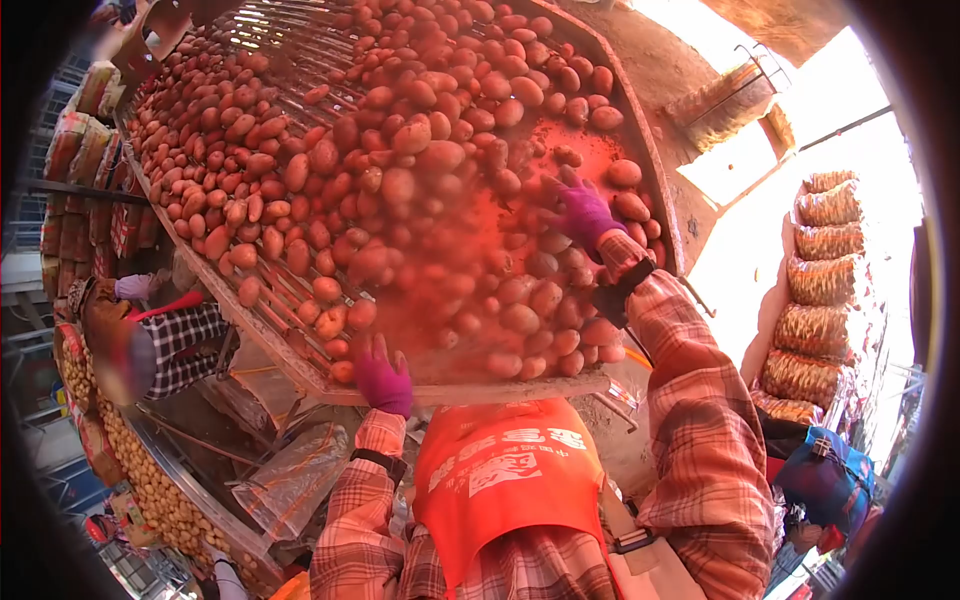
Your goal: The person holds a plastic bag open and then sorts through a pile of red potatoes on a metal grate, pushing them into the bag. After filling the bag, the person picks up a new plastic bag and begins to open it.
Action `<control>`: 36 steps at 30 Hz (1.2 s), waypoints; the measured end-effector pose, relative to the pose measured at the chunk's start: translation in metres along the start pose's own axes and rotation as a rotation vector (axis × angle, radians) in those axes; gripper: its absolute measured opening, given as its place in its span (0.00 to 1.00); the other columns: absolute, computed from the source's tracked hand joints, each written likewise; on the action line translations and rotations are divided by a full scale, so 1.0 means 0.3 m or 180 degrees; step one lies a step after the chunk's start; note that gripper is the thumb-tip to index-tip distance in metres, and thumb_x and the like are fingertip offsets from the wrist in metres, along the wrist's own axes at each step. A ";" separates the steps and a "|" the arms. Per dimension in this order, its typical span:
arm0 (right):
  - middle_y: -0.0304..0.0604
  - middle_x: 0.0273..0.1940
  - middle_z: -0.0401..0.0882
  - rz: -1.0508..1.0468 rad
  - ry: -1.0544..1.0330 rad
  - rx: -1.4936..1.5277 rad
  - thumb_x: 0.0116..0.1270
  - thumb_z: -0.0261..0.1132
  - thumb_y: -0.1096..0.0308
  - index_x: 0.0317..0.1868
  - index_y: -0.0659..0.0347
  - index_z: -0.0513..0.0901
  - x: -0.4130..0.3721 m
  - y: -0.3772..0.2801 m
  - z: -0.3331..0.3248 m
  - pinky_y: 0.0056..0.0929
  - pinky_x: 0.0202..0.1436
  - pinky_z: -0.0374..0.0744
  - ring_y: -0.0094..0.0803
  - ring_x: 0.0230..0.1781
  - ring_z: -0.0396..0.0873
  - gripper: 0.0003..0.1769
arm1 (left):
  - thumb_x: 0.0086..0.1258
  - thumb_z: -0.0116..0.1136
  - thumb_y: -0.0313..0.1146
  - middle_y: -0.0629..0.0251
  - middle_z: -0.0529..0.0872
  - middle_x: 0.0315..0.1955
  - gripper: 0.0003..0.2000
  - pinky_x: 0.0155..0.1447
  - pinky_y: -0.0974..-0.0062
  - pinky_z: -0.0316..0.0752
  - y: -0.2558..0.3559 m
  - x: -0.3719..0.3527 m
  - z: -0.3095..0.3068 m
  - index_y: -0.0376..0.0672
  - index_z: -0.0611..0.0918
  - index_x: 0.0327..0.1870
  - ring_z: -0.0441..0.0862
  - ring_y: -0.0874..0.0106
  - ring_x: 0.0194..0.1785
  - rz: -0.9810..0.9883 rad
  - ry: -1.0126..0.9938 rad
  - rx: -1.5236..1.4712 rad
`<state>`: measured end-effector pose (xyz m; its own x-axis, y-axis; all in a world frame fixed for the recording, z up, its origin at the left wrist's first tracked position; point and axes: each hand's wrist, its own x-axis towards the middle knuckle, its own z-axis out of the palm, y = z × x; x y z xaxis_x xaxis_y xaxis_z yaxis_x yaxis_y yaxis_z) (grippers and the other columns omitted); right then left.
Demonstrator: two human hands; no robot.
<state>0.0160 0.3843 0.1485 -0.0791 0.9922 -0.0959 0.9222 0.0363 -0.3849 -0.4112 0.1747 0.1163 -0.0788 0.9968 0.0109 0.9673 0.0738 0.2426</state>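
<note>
Potatoes point(398, 186) lie between and beyond the left hand point(384, 380) and right hand point(582, 212), both open.

From where I stand, the only camera rides on the wearer's head, facing forward and steeply down over the bright orange-red apron with white lettering point(510, 455) at the bottom centre. The long, slatted metal table heaped with reddish potatoes point(490, 392) runs away toward the top, its near edge close below the lens. Both purple-gloved hands, left point(387, 380) and right point(583, 210), come within its reach. The wide round lens bends things at the sides, catching the stacked column of filled mesh sacks point(822, 268) well off to the right, inside a dark circular border.
</note>
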 end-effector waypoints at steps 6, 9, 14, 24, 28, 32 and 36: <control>0.48 0.67 0.68 -0.0320 -0.0152 -0.0896 0.62 0.67 0.47 0.58 0.40 0.82 -0.355 0.068 -0.003 0.60 0.61 0.70 0.51 0.62 0.73 0.24 | 0.66 0.64 0.37 0.42 0.75 0.67 0.28 0.75 0.50 0.66 0.029 0.013 -0.030 0.33 0.77 0.66 0.71 0.45 0.71 0.0003 -0.0084 0.0077; 0.50 0.68 0.68 -0.0364 -0.0052 -0.0526 0.63 0.66 0.49 0.52 0.40 0.84 -0.504 0.074 -0.028 0.58 0.63 0.68 0.49 0.67 0.71 0.17 | 0.66 0.64 0.37 0.42 0.75 0.66 0.28 0.75 0.50 0.66 0.018 0.009 -0.015 0.33 0.77 0.65 0.70 0.45 0.71 0.0067 -0.0008 0.0111; 0.53 0.63 0.72 0.0047 -0.0139 -0.1025 0.59 0.69 0.54 0.52 0.48 0.83 -0.740 0.069 -0.010 0.60 0.71 0.62 0.55 0.68 0.68 0.20 | 0.66 0.64 0.37 0.42 0.75 0.66 0.27 0.75 0.50 0.66 0.017 0.012 -0.009 0.33 0.78 0.65 0.70 0.45 0.71 0.0110 -0.0035 0.0152; 0.46 0.65 0.72 -0.2323 0.0286 0.0579 0.55 0.70 0.52 0.51 0.49 0.83 -0.574 -0.317 0.276 0.62 0.69 0.67 0.47 0.70 0.67 0.23 | 0.67 0.64 0.38 0.43 0.75 0.67 0.28 0.74 0.52 0.68 0.004 0.002 -0.002 0.36 0.77 0.67 0.72 0.46 0.70 0.0084 -0.0013 0.0173; 0.44 0.61 0.74 -0.1639 0.0220 -0.0028 0.57 0.69 0.54 0.50 0.50 0.84 -0.510 -0.201 0.064 0.58 0.69 0.66 0.45 0.68 0.69 0.20 | 0.68 0.64 0.39 0.44 0.75 0.68 0.28 0.73 0.52 0.68 0.011 0.001 -0.011 0.36 0.77 0.67 0.73 0.47 0.70 -0.0082 -0.0002 0.0154; 0.49 0.64 0.73 -0.0664 0.0403 -0.0679 0.58 0.69 0.54 0.54 0.47 0.84 -0.236 -0.007 -0.010 0.57 0.72 0.64 0.50 0.69 0.68 0.22 | 0.68 0.64 0.40 0.45 0.75 0.68 0.28 0.72 0.52 0.69 0.009 0.004 -0.007 0.37 0.77 0.67 0.73 0.47 0.69 -0.0068 -0.0038 0.0239; 0.53 0.69 0.70 0.0308 0.1247 -0.0909 0.58 0.71 0.47 0.61 0.46 0.82 0.084 0.204 -0.114 0.58 0.71 0.66 0.56 0.70 0.67 0.30 | 0.68 0.64 0.41 0.43 0.74 0.68 0.28 0.71 0.52 0.69 -0.003 -0.003 0.005 0.36 0.77 0.67 0.73 0.46 0.68 0.0109 0.0132 0.0213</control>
<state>0.0833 0.4155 0.1539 0.1096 0.9608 0.2546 0.9895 -0.0813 -0.1192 -0.4115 0.1739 0.1146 -0.0539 0.9968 0.0587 0.9835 0.0428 0.1759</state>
